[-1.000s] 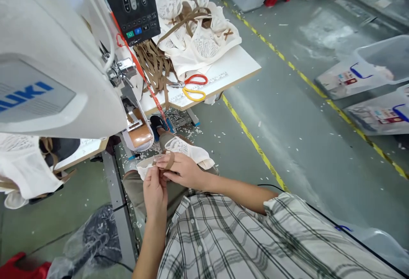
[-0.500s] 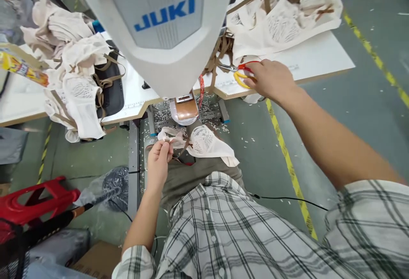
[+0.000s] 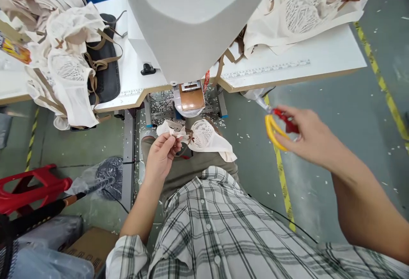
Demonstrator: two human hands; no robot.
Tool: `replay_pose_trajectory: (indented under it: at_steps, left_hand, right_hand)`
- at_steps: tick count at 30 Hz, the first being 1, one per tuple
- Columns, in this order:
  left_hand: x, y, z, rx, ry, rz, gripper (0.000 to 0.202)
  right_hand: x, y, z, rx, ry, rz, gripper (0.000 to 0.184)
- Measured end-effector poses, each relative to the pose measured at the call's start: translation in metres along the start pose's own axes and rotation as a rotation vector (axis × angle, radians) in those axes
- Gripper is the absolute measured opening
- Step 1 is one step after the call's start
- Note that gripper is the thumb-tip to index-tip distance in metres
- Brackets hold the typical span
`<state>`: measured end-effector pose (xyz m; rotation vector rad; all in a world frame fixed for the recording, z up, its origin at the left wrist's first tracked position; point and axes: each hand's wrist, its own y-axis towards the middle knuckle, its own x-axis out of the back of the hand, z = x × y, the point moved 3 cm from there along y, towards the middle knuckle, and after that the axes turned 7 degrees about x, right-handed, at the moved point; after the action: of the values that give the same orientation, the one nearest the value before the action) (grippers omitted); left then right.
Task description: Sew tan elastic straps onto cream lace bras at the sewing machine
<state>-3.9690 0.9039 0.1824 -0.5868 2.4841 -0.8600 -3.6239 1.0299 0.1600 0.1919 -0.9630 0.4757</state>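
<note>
Over the lap, the left hand (image 3: 161, 155) pinches a cream lace garment (image 3: 209, 139) near its brown strap (image 3: 188, 136), fingers closed on the fabric. Well to its right, the right hand (image 3: 311, 140) is clamped on red-and-yellow scissors (image 3: 275, 126), which are held clear of the garment; no cut shows yet. Beyond both hands, a white sewing machine (image 3: 191, 23) overhangs a white table (image 3: 319, 59) heaped with similar garments (image 3: 303, 10). Below is a grey floor (image 3: 335, 113), snippet-strewn, with a yellow line (image 3: 283, 176).

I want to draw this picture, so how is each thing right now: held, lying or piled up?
Cream lace garment with brown straps: crumpled on the lap, one end pinched.
Red-and-yellow-handled scissors: held in the air, blades blurred.
Left hand: shut on the garment.
Right hand: shut on the scissors' handles.
Heap of cream garments: piled on the white table.
</note>
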Motion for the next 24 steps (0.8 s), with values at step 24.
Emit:
replay_pose_trajectory:
  at_steps: [24]
  left_hand:
    - [-0.013, -0.004, 0.005, -0.222, 0.114, -0.093, 0.018]
  right_hand:
    - [-0.067, 0.003, 0.129, 0.453, 0.304, 0.055, 0.071]
